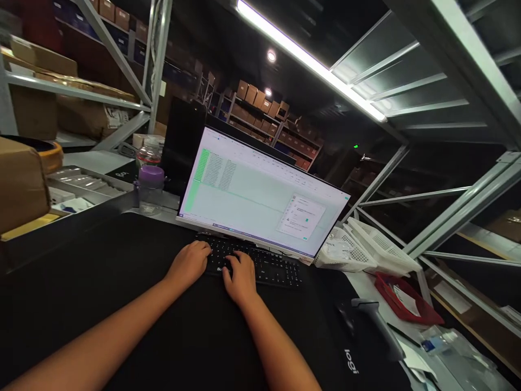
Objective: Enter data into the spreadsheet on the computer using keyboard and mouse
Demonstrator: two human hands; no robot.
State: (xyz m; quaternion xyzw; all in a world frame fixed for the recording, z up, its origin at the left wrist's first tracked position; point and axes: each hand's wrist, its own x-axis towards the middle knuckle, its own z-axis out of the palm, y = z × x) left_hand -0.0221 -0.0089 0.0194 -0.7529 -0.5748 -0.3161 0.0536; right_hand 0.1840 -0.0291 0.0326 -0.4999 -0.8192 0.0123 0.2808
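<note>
The person's left hand [190, 263] sits at the left end of a black keyboard [279, 273], fingers bent and close together; the right hand [242, 277], fingers spread, rests around its middle. The keyboard lies just on the near side of a lit monitor [252, 201]; a handheld barcode scanner [380, 328] lies off to the right.
</note>
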